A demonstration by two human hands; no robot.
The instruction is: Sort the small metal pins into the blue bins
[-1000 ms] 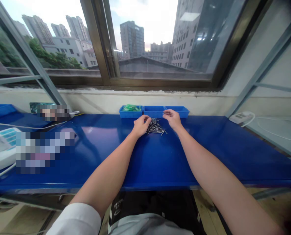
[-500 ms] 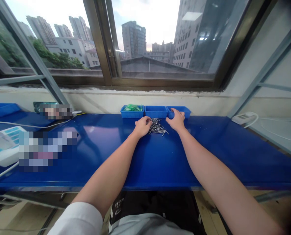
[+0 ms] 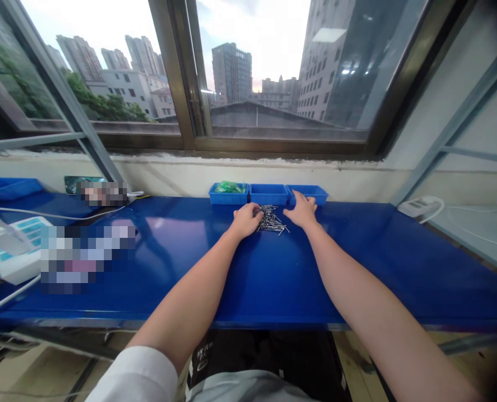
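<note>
A loose pile of small, slim metal pins or screws (image 3: 275, 220) lies on the blue tabletop, too small to tell their exact kind. At the pile's left edge is my left hand (image 3: 246, 220), its fingers bent and thumb close to the index finger; anything between them is hidden. My right hand (image 3: 302, 212) is just right of the pile, in front of the right blue bin (image 3: 321, 194). Its thumb and fingers are spread, with nothing visible in them. Behind the pile is the middle blue bin (image 3: 268, 195); the left blue bin (image 3: 228, 198) holds green pieces (image 3: 230, 187).
The blue table (image 3: 269, 285) runs along a window wall. A white device with light-blue compartments (image 3: 16, 245), cables and blurred items are on the left. At the right stands a white power strip (image 3: 418, 206) near a grey metal frame (image 3: 449, 120).
The view has shifted slightly, so the table and bins appear a little lower and to the right. My left hand has edged right with the pile; my right hand is nearly where it was.
</note>
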